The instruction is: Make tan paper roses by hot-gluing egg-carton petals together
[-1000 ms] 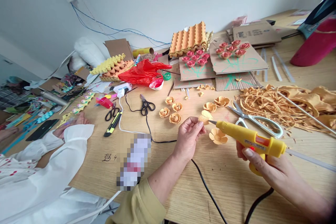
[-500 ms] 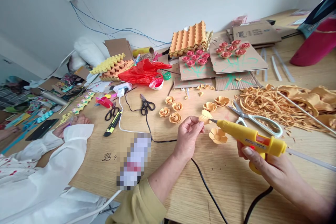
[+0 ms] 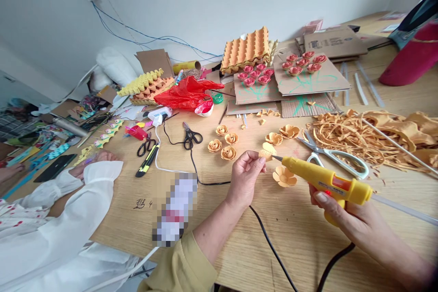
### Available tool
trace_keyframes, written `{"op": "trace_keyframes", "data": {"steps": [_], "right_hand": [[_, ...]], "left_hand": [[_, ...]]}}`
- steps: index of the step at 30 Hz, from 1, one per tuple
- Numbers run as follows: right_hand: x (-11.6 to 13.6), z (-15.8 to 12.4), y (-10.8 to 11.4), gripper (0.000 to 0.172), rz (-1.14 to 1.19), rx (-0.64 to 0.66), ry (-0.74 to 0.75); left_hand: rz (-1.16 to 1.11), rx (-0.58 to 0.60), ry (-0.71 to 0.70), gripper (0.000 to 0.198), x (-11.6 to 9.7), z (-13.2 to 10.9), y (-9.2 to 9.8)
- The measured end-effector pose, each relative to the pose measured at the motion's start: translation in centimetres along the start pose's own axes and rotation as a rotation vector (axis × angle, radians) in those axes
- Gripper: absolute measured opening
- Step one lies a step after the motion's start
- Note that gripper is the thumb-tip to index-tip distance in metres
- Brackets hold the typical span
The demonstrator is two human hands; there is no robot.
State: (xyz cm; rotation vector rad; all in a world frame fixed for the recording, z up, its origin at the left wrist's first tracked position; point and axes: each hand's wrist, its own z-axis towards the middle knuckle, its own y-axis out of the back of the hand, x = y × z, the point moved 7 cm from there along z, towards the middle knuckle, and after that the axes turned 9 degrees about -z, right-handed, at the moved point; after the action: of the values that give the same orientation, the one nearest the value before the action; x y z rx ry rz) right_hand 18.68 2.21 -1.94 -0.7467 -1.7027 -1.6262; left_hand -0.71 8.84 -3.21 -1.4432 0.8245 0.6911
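At the far left, another person's white sleeve is seen resting on the wooden table, well apart from the work. Toward the middle, a small tan bud is pinched between the thumb and fingertips of the left hand and held just above the tabletop. Immediately to its right, the metal tip of the glue gun appears to touch the bud. The gun's long axis runs from that tip rightward and slightly down to the right hand, which is closed round the grip. An open paper flower lies flat beneath the nozzle, between the two hands, nearer the left.
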Motion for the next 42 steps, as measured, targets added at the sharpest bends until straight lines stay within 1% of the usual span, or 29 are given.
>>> {"op": "trace_keyframes", "data": {"steps": [6, 10, 13, 22, 29, 37, 42], "right_hand": [[0.1, -0.2, -0.1, 0.048, 0.006, 0.017, -0.002], [0.2, -0.1, 0.0, 0.047, 0.008, -0.021, 0.027], [0.2, -0.1, 0.0, 0.047, 0.005, -0.024, 0.034], [0.4, 0.0, 0.2, 0.053, -0.034, -0.049, 0.012], [-0.4, -0.2, -0.5, 0.057, -0.046, 0.030, -0.024], [-0.6, -0.2, -0.5, 0.055, -0.060, -0.009, -0.002], [-0.5, -0.2, -0.4, 0.053, -0.074, -0.044, 0.044]], "left_hand": [[-0.006, -0.010, -0.008, 0.033, -0.1, 0.0, 0.0], [-0.010, -0.003, -0.001, 0.034, 0.0, 0.1, 0.0], [-0.011, -0.001, 0.002, 0.035, 0.0, 0.1, 0.0], [-0.005, -0.011, 0.005, 0.035, 0.0, -0.1, 0.0], [-0.036, -0.037, 0.018, 0.036, -0.1, 0.0, 0.0], [-0.073, -0.035, 0.050, 0.037, 0.2, -0.1, 0.0], [-0.132, -0.049, 0.086, 0.039, 0.5, -0.1, 0.0]]}}
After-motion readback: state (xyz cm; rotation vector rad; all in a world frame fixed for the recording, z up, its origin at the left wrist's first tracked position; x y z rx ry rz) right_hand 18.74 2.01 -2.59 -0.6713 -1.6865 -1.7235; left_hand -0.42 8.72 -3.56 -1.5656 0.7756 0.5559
